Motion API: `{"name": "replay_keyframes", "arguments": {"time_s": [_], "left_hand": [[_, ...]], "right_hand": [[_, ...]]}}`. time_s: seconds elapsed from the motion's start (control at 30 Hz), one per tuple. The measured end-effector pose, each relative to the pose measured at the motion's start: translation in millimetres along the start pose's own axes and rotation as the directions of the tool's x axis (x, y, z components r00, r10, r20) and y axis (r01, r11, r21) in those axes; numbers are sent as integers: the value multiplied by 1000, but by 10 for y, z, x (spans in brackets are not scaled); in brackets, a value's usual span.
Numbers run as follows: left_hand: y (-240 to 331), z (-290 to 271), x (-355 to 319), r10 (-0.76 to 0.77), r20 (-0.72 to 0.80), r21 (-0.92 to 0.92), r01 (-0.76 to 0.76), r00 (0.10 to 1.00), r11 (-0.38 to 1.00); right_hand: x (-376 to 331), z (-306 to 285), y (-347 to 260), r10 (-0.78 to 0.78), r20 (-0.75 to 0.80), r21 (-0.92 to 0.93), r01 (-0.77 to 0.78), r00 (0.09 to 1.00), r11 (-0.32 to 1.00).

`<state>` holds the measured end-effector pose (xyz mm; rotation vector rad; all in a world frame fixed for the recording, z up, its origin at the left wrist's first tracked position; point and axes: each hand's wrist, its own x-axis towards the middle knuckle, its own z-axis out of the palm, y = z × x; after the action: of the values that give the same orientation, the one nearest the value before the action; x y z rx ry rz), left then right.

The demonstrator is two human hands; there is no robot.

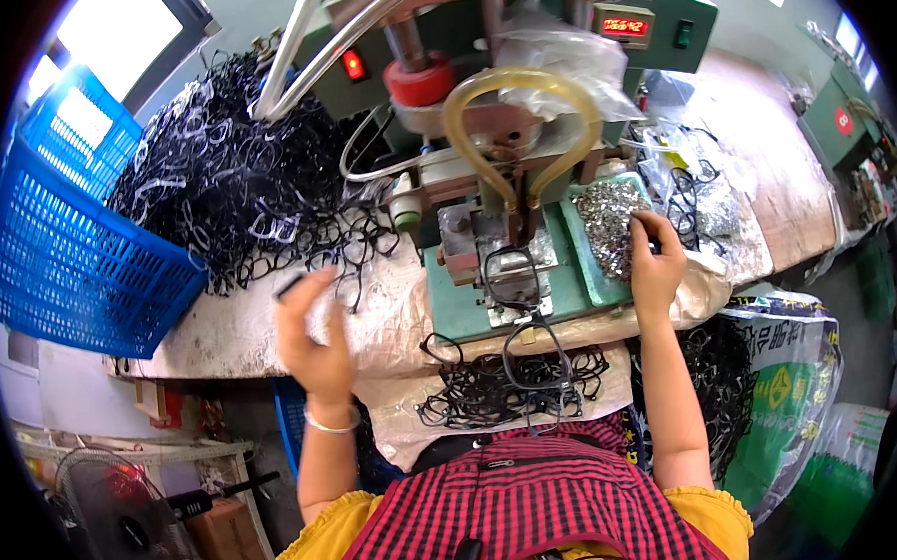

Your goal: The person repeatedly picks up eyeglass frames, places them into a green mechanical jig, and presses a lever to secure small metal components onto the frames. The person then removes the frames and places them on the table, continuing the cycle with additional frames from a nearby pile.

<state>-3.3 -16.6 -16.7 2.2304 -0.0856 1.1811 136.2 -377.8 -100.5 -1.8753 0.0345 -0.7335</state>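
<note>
My left hand (316, 344) is raised over the front of the workbench, left of the machine. It is blurred by motion, its thumb and fingers are apart, and a small dark patch shows at one fingertip. With its fingers curled together, my right hand (657, 269) rests over a light green tray (582, 248) of small shiny metal parts (612, 212). Whatever lies between these fingers is hidden. Between the hands, a black eyeglass frame (513, 301) sits under the head of a green bench machine (457, 315). Another dark eyeglass frame (510, 368) hangs just in front of it.
A large heap of black eyeglass frames (223, 160) covers the bench at the left beside blue plastic baskets (89, 254). More frames (464, 391) lie on a cloth at my lap. A yellowish hose (522, 78) loops over the machine. Right of me stands a printed sack (784, 395).
</note>
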Motion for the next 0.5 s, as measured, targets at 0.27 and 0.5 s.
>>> {"name": "replay_keyframes", "arguments": {"time_s": [0.27, 0.5], "left_hand": [[-1505, 174, 225, 270, 793, 218, -669, 546, 710], [-1440, 322, -75, -86, 160, 236, 47, 983, 971]], "right_hand": [[89, 262, 26, 199, 51, 385, -202, 979, 900], [-135, -186, -103, 24, 16, 31, -24, 1000, 999]]}}
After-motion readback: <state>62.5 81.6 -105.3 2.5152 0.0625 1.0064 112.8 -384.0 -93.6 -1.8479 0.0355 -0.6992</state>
